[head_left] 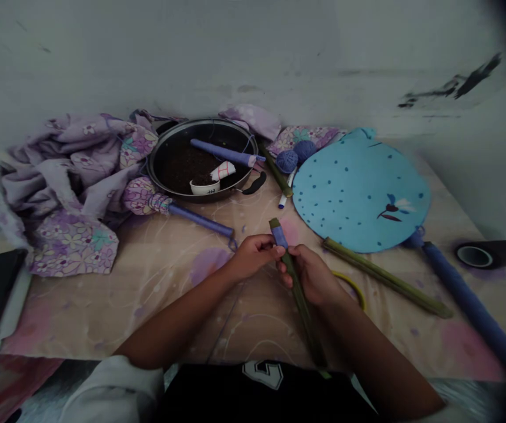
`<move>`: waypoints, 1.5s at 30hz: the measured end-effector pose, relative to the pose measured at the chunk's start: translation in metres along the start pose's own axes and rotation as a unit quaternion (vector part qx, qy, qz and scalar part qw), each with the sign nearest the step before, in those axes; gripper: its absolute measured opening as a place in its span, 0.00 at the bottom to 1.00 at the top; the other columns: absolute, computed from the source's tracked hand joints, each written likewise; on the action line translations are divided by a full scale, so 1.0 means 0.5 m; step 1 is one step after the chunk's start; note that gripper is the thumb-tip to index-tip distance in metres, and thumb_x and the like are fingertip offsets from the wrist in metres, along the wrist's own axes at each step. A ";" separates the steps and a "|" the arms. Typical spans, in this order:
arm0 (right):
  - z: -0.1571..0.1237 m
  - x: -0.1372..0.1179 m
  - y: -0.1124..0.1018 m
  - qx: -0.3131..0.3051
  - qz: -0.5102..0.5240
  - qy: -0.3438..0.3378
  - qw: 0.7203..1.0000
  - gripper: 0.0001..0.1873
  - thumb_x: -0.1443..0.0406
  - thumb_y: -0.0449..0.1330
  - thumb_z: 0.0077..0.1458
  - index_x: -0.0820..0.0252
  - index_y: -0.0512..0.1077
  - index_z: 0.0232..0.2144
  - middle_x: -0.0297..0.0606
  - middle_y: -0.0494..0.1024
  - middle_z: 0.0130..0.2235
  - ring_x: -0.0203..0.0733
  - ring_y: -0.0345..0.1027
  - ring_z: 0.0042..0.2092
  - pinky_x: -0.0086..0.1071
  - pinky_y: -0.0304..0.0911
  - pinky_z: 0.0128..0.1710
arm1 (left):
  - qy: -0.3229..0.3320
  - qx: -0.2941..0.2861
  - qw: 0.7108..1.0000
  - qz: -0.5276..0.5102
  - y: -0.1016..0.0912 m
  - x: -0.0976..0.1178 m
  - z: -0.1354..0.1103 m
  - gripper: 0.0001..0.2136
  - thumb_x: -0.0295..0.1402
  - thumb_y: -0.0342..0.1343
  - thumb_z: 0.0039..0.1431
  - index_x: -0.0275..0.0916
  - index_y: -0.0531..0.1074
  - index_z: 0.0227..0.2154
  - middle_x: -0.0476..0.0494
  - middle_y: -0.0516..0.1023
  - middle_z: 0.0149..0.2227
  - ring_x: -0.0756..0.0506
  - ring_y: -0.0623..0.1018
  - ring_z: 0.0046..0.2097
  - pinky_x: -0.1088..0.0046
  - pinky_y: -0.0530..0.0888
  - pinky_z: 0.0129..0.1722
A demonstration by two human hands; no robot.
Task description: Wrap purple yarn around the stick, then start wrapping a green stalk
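Both my hands meet over a thin green stick (302,305) that runs from my lap up to the middle of the table. My left hand (253,256) pinches the stick near its top, where blue yarn (279,237) is wound around it. A thin blue strand (224,332) trails from my left hand down towards my lap. My right hand (312,275) is wrapped around the stick just below the wound part.
A round dark pan (171,147) at the back holds a blue-wrapped stick (224,153) and a small white cup (204,187). Purple floral cloth (67,194) lies left, a blue dotted fan (358,191) right, with two yarn balls (294,156), another green stick (385,277), a tape roll (475,256).
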State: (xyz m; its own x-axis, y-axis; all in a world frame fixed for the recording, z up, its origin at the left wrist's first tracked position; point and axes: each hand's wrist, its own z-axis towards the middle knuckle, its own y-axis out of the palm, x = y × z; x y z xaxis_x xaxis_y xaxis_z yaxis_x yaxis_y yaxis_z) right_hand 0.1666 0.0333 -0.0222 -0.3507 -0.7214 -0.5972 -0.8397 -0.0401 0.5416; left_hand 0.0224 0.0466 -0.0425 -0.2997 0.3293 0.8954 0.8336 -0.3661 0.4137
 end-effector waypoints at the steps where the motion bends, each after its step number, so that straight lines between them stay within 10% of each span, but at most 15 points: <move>1: 0.001 0.000 0.000 -0.004 0.007 0.004 1.000 0.11 0.60 0.53 0.43 0.62 0.68 0.22 0.31 0.67 0.18 0.30 0.57 0.15 0.24 0.51 0.13 | 0.001 0.002 1.000 0.002 0.001 0.000 0.000 0.16 0.41 0.62 0.47 0.32 0.70 0.29 0.49 0.72 0.22 0.52 0.74 0.24 0.77 0.67 0.25; 6: 0.003 -0.003 0.000 -0.035 0.021 0.041 0.998 0.15 0.57 0.52 0.42 0.64 0.68 0.20 0.30 0.63 0.16 0.27 0.50 0.13 0.23 0.47 0.11 | -0.018 0.012 1.000 -0.009 -0.001 -0.002 -0.002 0.18 0.43 0.62 0.46 0.32 0.71 0.32 0.53 0.69 0.21 0.55 0.71 0.22 0.80 0.63 0.22; 12: -0.002 -0.001 0.001 -0.022 0.011 0.003 1.000 0.08 0.62 0.56 0.42 0.62 0.68 0.26 0.34 0.71 0.24 0.33 0.64 0.22 0.25 0.60 0.16 | -0.011 0.025 1.000 -0.013 -0.001 -0.004 0.001 0.17 0.43 0.61 0.47 0.33 0.66 0.28 0.52 0.70 0.20 0.53 0.72 0.20 0.78 0.66 0.22; 23: 0.002 -0.004 0.006 -0.043 0.058 0.054 0.996 0.11 0.58 0.53 0.42 0.62 0.65 0.23 0.29 0.61 0.18 0.26 0.48 0.15 0.21 0.45 0.10 | -0.018 0.042 0.999 -0.005 -0.001 -0.006 0.002 0.17 0.42 0.63 0.45 0.32 0.70 0.31 0.51 0.71 0.25 0.56 0.70 0.26 0.80 0.64 0.26; 39: 0.000 0.054 0.036 0.087 0.053 -0.122 0.987 0.11 0.58 0.59 0.46 0.61 0.67 0.23 0.32 0.70 0.22 0.34 0.64 0.25 0.28 0.62 0.26 | -0.082 -0.022 0.996 -0.013 -0.005 0.008 0.003 0.14 0.42 0.57 0.52 0.34 0.67 0.29 0.55 0.66 0.19 0.55 0.68 0.17 0.81 0.64 0.15; 45: -0.012 0.011 0.023 0.035 0.085 -0.023 0.995 0.07 0.66 0.55 0.44 0.65 0.69 0.26 0.36 0.71 0.24 0.35 0.64 0.22 0.28 0.60 0.19 | -0.069 -0.020 0.997 -0.007 -0.012 0.011 0.003 0.15 0.41 0.60 0.49 0.32 0.69 0.28 0.52 0.68 0.21 0.54 0.71 0.22 0.80 0.65 0.20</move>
State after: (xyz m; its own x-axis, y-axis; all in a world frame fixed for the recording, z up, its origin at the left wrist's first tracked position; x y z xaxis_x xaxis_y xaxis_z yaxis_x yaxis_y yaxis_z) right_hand 0.1575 0.0248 -0.0158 -0.5077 -0.6817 -0.5268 -0.7923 0.1293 0.5963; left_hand 0.0164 0.0521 -0.0405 -0.2417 0.4507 0.8593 0.8096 -0.3945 0.4346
